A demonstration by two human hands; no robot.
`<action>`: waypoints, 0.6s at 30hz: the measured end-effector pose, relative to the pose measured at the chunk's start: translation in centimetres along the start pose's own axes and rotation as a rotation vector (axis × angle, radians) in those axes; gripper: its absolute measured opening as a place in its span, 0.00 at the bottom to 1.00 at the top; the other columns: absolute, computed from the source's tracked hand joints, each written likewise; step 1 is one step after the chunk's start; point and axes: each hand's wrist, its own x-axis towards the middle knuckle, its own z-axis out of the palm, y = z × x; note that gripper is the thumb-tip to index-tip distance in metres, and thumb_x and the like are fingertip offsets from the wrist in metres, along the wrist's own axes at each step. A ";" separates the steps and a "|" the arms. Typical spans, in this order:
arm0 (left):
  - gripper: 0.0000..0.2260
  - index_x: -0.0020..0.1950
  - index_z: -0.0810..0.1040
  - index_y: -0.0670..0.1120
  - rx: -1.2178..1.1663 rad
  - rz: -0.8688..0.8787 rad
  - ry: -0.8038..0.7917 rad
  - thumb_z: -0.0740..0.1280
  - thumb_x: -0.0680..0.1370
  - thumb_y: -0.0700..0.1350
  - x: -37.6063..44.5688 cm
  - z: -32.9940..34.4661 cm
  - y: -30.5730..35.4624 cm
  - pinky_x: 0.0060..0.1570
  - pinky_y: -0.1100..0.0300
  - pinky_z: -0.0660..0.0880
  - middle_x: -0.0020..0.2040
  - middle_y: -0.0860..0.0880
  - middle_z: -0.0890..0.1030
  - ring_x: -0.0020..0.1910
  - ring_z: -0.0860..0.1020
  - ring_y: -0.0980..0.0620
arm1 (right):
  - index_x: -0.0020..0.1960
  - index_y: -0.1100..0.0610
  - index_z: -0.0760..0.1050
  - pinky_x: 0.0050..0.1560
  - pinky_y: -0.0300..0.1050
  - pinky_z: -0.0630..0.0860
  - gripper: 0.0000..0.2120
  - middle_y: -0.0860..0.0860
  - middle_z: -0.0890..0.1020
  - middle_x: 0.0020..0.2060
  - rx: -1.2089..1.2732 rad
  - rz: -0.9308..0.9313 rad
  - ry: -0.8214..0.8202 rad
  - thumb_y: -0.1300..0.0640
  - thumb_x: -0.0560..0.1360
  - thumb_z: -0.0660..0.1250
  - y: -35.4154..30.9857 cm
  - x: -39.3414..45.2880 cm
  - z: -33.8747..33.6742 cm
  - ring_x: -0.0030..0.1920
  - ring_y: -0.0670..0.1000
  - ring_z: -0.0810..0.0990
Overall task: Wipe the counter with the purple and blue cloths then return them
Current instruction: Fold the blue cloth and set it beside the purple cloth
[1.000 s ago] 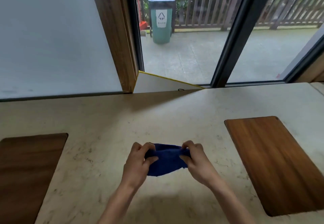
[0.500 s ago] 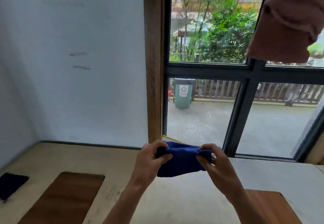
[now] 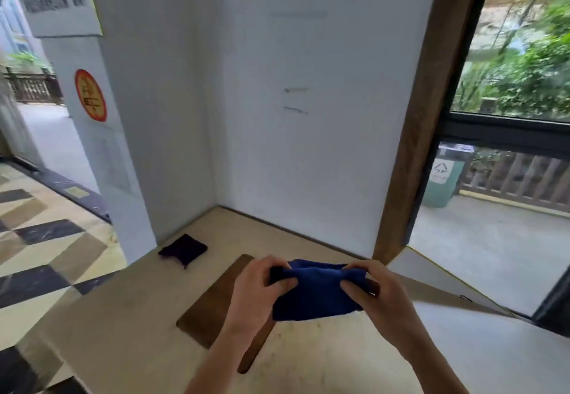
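I hold a blue cloth (image 3: 314, 295) folded and bunched above the beige counter (image 3: 132, 310), lifted off the surface. My left hand (image 3: 259, 295) pinches its left end and my right hand (image 3: 376, 298) pinches its right end. A dark purple cloth (image 3: 183, 249) lies flat on the counter's far left corner, near the white wall, well away from both hands.
A dark wooden inlay (image 3: 216, 301) sits in the counter under my left hand. White walls (image 3: 308, 116) close the corner behind. A wood-framed window (image 3: 410, 146) is to the right, with a green bin (image 3: 441, 177) outside. Checkered floor (image 3: 37, 245) drops off at left.
The view has swung up and to the left, bringing the counter corner and purple cloth into sight. Both hands still hold the blue cloth, raised off the counter.
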 end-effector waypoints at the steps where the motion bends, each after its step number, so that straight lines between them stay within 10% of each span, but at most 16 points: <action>1: 0.11 0.43 0.80 0.62 0.011 -0.009 0.021 0.75 0.74 0.45 -0.1 -2.4 -1.0 0.49 0.62 0.75 0.46 0.57 0.84 0.49 0.81 0.59 | 0.45 0.41 0.81 0.42 0.38 0.81 0.14 0.45 0.83 0.47 -0.001 -0.011 -0.025 0.62 0.76 0.73 -0.8 0.5 2.3 0.49 0.45 0.83; 9: 0.19 0.39 0.82 0.66 -0.002 -0.022 0.115 0.74 0.73 0.38 -0.1 -22.4 -8.7 0.46 0.62 0.77 0.43 0.63 0.84 0.47 0.82 0.61 | 0.49 0.41 0.78 0.55 0.47 0.81 0.08 0.41 0.81 0.49 -0.043 -0.090 -0.107 0.55 0.76 0.72 -7.3 3.9 22.9 0.53 0.43 0.80; 18: 0.22 0.39 0.81 0.70 0.023 -0.057 0.163 0.75 0.73 0.39 2.1 -37.5 -15.6 0.42 0.75 0.76 0.43 0.72 0.82 0.47 0.81 0.68 | 0.51 0.44 0.79 0.47 0.39 0.81 0.08 0.36 0.82 0.48 -0.024 -0.044 -0.144 0.55 0.75 0.74 -11.4 7.7 39.0 0.52 0.39 0.81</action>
